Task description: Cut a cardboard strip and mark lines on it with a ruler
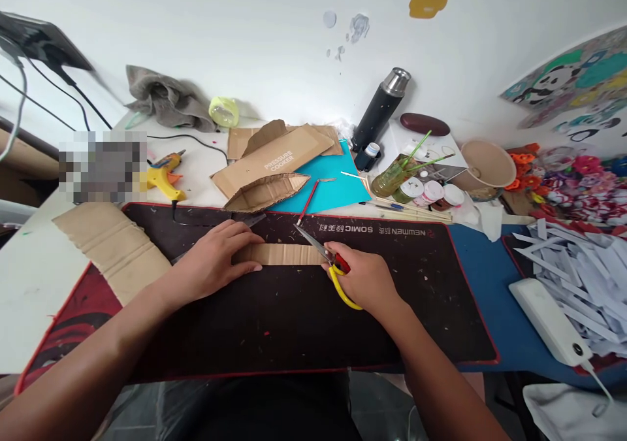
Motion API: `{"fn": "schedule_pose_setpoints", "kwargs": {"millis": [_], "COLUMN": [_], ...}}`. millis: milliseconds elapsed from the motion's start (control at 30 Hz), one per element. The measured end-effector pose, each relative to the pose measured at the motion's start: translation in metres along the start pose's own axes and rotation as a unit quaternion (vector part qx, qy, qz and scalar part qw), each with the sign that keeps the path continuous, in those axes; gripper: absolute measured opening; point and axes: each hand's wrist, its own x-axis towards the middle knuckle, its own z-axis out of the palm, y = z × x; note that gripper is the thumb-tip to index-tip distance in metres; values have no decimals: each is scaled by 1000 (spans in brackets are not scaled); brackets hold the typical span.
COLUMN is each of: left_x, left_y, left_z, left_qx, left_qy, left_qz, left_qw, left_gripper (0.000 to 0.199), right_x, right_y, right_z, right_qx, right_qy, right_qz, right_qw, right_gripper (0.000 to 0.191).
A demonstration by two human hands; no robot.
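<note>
A narrow cardboard strip [289, 255] lies flat across the dark desk mat [294, 317]. My left hand [220, 258] grips its left end, thumb at the lower edge and fingers over the top. At the strip's right end is my right hand [362, 274], closed around scissors [340, 287] with yellow and red handles. The scissor blades point up and left, over the strip's upper edge. Behind the strip, a boat-shaped cardboard piece [267, 191] rests beside a printed cardboard piece [284, 157].
A yellow glue gun [164, 178] sits at the back left, near a wide cardboard piece [115, 251]. A black flask [382, 108], a jar [389, 176] and paint pots stand at the back right. White paper strips [578, 284] and a white power bank [548, 323] lie far right.
</note>
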Motion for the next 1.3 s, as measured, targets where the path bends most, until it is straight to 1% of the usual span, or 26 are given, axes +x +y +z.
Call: {"fn": "schedule_pose_setpoints", "kwargs": {"millis": [100,233,333,467,533,667,767,1000,1133,1233,1300], "left_x": [-3,-3,-1,-1,-1,-1,-1,-1,-1,0,1], "left_y": [-1,1,3,5,5,5,5,4,8,11,11], "left_z": [3,3,3,2,2,2,1,2,4,5,3], "left_qx": [-6,-10,-11,-16,-13,-7,-9,-5,11,25,28], "left_qy": [16,26,27,30,32,30,26,26,25,25,33], "left_qz": [-11,-10,-8,-6,-4,0,0,13,21,31,37], "left_qw": [1000,1000,1000,999,999,1000,1000,1000,999,999,998], "left_gripper": [52,49,47,45,44,45,45,49,52,52,55], "right_x": [0,1,2,5,7,9,10,11,10,12,16], "right_y": [4,12,17,19,19,19,17,15,19,24,28], "right_z": [-3,-3,-1,-1,-3,-7,-9,-9,-13,-20,-26], "right_qx": [63,144,185,221,252,327,351,349,320,242,132], "right_qy": [29,56,62,56,57,62,66,66,57,69,76], "right_qz": [33,69,74,81,91,129,147,142,128,108,91], "right_qw": [997,986,978,970,962,934,922,924,937,962,984], "right_gripper": [38,32,32,32,33,39,40,41,41,38,35]}}
